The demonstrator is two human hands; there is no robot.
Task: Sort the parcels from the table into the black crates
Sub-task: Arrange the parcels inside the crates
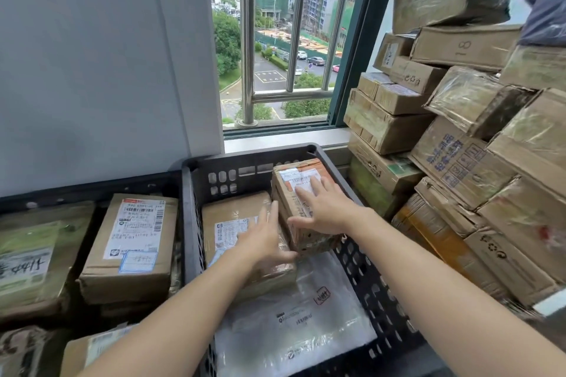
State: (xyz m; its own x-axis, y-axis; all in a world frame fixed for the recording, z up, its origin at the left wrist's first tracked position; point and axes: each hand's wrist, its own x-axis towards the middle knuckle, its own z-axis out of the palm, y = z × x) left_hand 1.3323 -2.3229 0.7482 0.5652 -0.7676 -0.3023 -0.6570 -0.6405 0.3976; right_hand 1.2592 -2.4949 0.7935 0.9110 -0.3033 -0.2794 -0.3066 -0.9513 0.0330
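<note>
Item 1. My right hand [327,208] lies flat on top of a small cardboard parcel [289,184], fingers spread and straight over its white shipping label, thumb stretched along the near edge. The label print is too small to read.

Item 2. My left hand [266,239] has its fingers straight and together, touching the parcel's left side.

Item 3. The parcel sits inside the centre black crate [191,223], in its far right part, against the right wall and just beside a flat brown parcel [229,217]. A white plastic mailer [306,309] with a red stamp lies in the near part of the crate.

Item 4. A second black crate [92,187] at lower left holds a taped carton [131,242] with a barcoded label and a blue-framed sticker, and a green-tinted parcel [30,254] bearing black handwriting I cannot read.

Item 5. At right, a leaning stack of cartons [459,162] shows blue Chinese print and recycling marks; one carton [464,46] is marked "8".

Item 6. Room: grey wall [92,55] at upper left, a barred window [275,40] at top centre overlooking a street and buildings.
</note>
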